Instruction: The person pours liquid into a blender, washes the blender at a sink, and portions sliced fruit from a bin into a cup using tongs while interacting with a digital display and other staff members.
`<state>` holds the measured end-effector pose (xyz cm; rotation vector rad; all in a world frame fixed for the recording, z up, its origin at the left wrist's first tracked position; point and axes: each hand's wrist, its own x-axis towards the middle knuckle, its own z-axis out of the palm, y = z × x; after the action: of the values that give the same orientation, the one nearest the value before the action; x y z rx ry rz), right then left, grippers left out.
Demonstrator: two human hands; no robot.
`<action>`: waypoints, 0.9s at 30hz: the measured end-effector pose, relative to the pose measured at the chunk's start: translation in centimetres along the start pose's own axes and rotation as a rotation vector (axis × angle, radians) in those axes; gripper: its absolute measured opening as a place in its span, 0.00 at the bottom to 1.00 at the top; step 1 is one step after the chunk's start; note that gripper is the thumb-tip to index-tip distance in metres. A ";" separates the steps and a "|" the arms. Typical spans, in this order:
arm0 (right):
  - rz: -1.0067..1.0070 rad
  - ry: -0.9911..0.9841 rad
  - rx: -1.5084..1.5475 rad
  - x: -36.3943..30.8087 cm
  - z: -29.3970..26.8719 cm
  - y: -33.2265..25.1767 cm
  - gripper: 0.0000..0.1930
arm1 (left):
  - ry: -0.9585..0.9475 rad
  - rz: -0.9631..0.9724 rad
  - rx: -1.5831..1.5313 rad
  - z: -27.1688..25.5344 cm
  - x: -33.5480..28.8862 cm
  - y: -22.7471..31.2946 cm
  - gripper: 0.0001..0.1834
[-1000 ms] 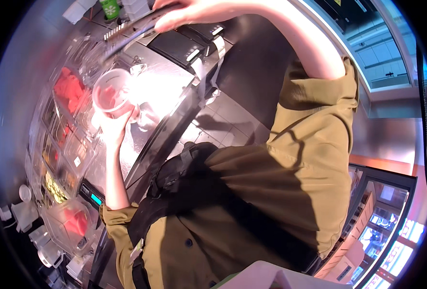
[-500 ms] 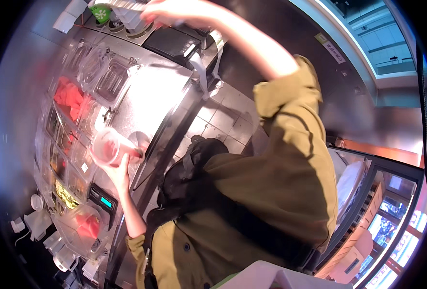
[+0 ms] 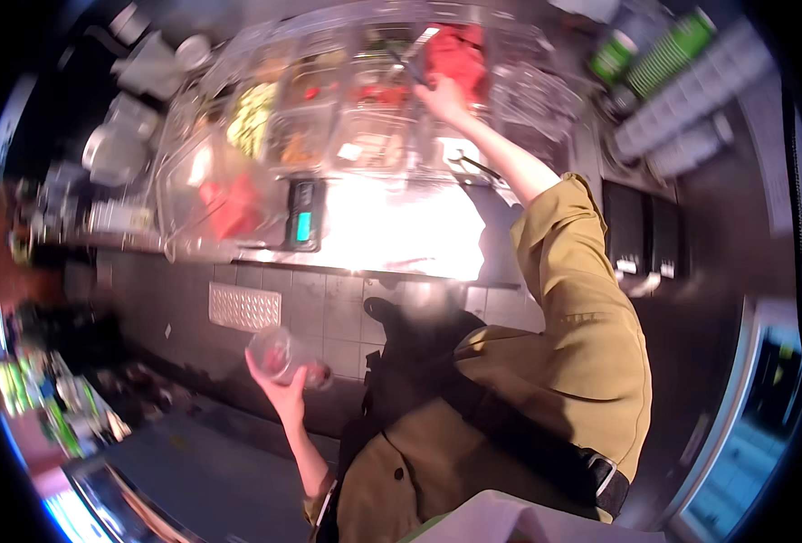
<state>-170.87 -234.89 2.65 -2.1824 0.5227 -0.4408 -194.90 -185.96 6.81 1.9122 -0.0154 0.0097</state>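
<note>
My left hand (image 3: 285, 391) is wrapped round a clear plastic cup (image 3: 272, 351) with some red contents at its bottom. It holds the cup out over the floor, away from the counter edge. My right hand (image 3: 443, 95) reaches across the counter to a clear bin of red cut pieces (image 3: 456, 56), which look like fruit. Its blurred fingertips meet the end of a thin dark utensil (image 3: 405, 67); whether they grip it I cannot tell. Nearer than that hand, dark-handled tongs (image 3: 475, 165) lie at the bins' front edge.
Several clear bins hold food, among them pale yellow-green pieces (image 3: 254, 118). A scale (image 3: 303, 222) with a lit display stands beside a large clear container (image 3: 179, 204) with red pieces. Stacks of white cups (image 3: 691, 90) and green cups (image 3: 673, 56) stand at the far right.
My view has turned. The left hand has carried the cup from above the counter out over the floor. My right hand has gone from beside the stacked cups to the bin of red pieces.
</note>
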 end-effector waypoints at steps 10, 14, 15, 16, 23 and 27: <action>0.173 0.042 -0.252 9.3 8.9 -7.4 0.23 | 0.892 -0.350 0.191 -6.5 -19.7 -3.7 0.40; 0.151 0.130 -0.149 14.6 7.9 -5.2 0.23 | 0.972 -0.450 0.081 -6.6 -21.1 -4.1 0.39; 0.137 0.131 -0.155 15.0 7.8 -4.5 0.23 | 0.996 -0.554 0.224 -6.3 -21.1 -3.2 0.39; 0.136 0.161 -0.177 15.4 8.1 -4.0 0.22 | 1.012 -0.653 0.373 -6.3 -20.8 -2.5 0.39; 0.052 0.364 -0.454 0.5 -1.0 1.8 0.19 | 1.002 -0.262 0.135 -7.8 -14.4 -4.5 0.39; 0.122 0.234 -1.055 -0.8 -0.9 4.5 0.23 | 0.938 -0.271 0.152 -7.7 -10.3 -3.7 0.41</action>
<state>-172.96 -237.60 -0.49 -3.0764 1.2132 -0.3963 -205.14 -177.41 5.78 1.8788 0.8909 0.7333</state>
